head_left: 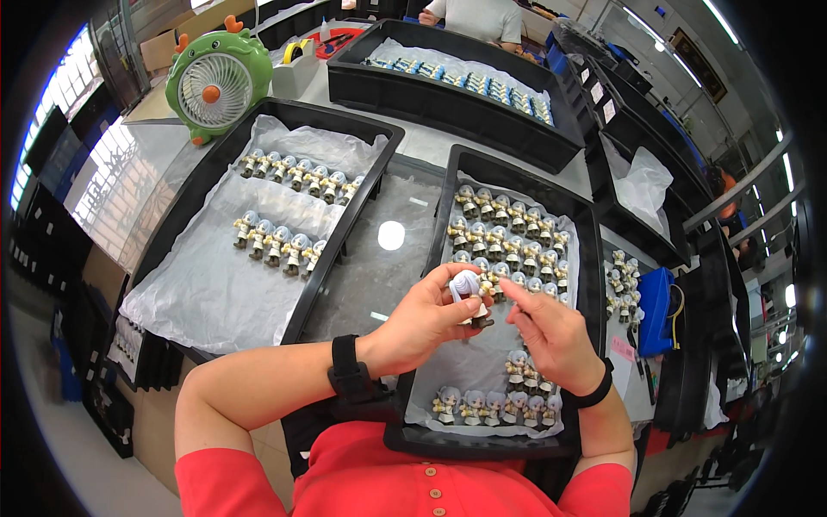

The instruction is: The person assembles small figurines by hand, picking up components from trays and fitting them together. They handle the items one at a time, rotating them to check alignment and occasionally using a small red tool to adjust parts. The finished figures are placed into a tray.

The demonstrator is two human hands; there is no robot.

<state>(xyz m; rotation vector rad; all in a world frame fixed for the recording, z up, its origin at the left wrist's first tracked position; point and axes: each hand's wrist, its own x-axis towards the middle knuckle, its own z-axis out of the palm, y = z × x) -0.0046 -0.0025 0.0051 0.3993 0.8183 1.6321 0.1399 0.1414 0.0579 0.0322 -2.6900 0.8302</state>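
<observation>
My left hand (419, 312) pinches a small figurine (465, 286) with pale lilac hair, a white outfit and dark boots, holding it above the right black tray (589, 246). My right hand (556, 334) is beside it, index finger stretched towards the figurine and the other fingers loosely bent. Nothing shows in that hand; whether a fingertip touches the figurine I cannot tell. Beneath the hands, rows of similar figurines (512, 250) stand on white lining in the far part of the tray. More figurines (494, 407) are grouped at its near end, partly hidden by my right hand.
The left black tray (369, 177) holds two rows of figurines (277, 244) on white sheeting. A green fan (215, 82) stands behind it. Another tray (448, 102) with blue-toned pieces is at the back, near another person (479, 19). A blue bin (656, 312) sits at right.
</observation>
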